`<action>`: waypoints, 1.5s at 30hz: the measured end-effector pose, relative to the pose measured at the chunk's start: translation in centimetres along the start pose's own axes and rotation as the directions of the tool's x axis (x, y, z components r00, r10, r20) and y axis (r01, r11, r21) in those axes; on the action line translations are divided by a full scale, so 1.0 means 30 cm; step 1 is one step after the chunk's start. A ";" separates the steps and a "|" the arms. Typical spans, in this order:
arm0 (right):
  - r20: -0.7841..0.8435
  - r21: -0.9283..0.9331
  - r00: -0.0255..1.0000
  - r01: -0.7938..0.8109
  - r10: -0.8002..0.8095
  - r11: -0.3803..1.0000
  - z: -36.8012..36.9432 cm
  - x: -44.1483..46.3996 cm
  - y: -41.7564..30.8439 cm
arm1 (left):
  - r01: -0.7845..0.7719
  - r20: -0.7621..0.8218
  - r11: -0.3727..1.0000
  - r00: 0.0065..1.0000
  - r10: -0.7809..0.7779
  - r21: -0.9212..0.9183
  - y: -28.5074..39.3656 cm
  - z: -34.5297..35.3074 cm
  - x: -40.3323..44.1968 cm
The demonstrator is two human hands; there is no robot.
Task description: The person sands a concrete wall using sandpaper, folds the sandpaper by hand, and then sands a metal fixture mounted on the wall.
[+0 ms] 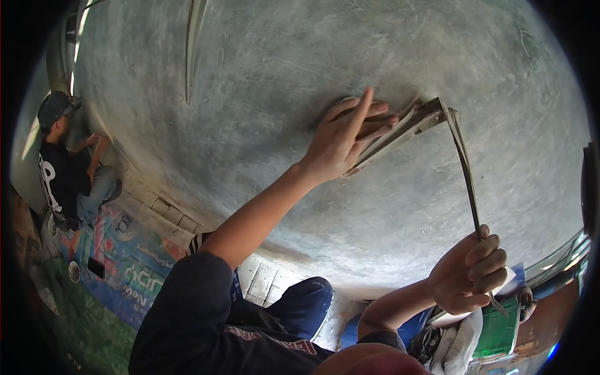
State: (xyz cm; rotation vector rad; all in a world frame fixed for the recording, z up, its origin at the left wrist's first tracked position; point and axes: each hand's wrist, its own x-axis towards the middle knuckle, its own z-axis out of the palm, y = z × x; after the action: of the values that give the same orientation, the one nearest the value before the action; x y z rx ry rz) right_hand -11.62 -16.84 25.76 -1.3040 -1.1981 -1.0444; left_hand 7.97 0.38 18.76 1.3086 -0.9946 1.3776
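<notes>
My left hand [344, 137] lies against a metal-looking strip [400, 129] with a small hole near one end, on a grey concrete-like surface [262, 137]. Its fingers are spread, with one stretched upward; part of the strip's edge is hidden behind the palm. At the strip's far end, a thin dark strip [465, 165] meets it at a sharp angle. I cannot tell whether the two are one bent piece. Lower right, my right hand [472, 269] is a fist wrapped round the thin dark strip, whose tip pokes out below the fingers.
Another long strip [189, 62] rests on the grey surface at upper left. Someone in a cap and dark shirt [59, 162] sits far left, hands near the surface. A printed banner [134, 269] with a phone [96, 267] covers the floor. A green container [500, 331] stands lower right.
</notes>
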 end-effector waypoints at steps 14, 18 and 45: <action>0.034 -0.042 0.999 0.000 0.001 0.999 -0.019 0.010 -0.017 | 0.101 -0.037 0.956 0.993 -0.116 -0.276 -0.007 0.031 -0.065; 0.003 0.002 0.998 0.061 -0.061 0.998 -0.006 0.008 -0.001 | 0.177 -0.076 0.956 0.977 -0.199 -0.233 0.041 0.023 -0.109; -0.061 -0.160 0.995 0.065 -0.076 0.985 -0.012 0.022 -0.005 | 0.101 -0.264 0.995 0.960 -0.096 0.006 -0.006 0.082 -0.042</action>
State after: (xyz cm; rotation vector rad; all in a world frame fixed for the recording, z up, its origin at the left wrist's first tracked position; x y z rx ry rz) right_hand -11.68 -17.16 26.45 -1.3448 -1.1370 -1.2457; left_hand 8.62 -2.10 17.71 1.1372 -0.7274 1.4433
